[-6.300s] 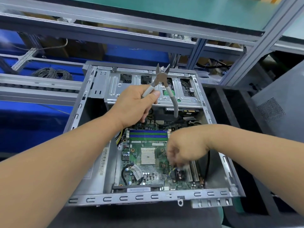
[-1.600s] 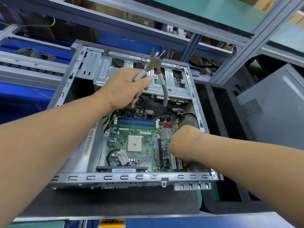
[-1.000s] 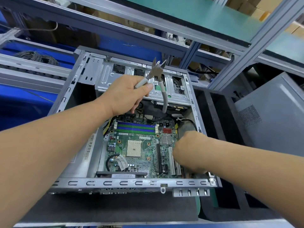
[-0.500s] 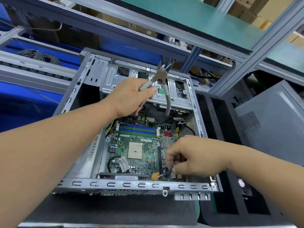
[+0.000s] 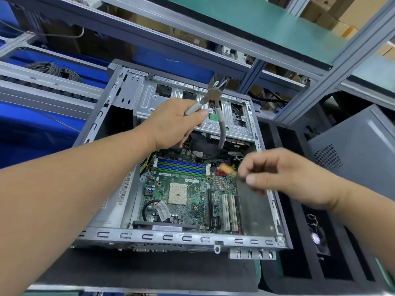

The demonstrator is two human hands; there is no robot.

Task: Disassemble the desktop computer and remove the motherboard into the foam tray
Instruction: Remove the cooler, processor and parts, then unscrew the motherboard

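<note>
Lying open on a dark mat (image 5: pixel 149 272), the computer case (image 5: pixel 192 239) fills the middle of the bench, with a metal shelf frame (image 5: pixel 320 86) rising behind it and a coil of grey cable (image 5: pixel 53 70) far off to the left. Inside the case the green motherboard (image 5: pixel 186 195) sits flat on the floor, nearer the left wall, its blue memory slots (image 5: pixel 181 165) toward the far end and two white card slots (image 5: pixel 229 212) at its right edge; bare metal floor lies between the board and the right wall. A silver drive cage (image 5: pixel 192 116) spans the far end of the case. The left hand (image 5: pixel 171 122) hovers over that cage, fingers wrapped around one grey handle of a pair of side cutters (image 5: pixel 213 97), the other handle hanging free and the tips pointing up and away. The right hand (image 5: pixel 284 176) hangs over the right side of the case, thumb and fingers pinching a small cable with an orange connector (image 5: pixel 226 168), blurred. To the right, a black foam tray (image 5: pixel 299 270) holds a small fan (image 5: pixel 318 238) in one compartment, and a grey side panel (image 5: pixel 359 154) leans beyond it.
</note>
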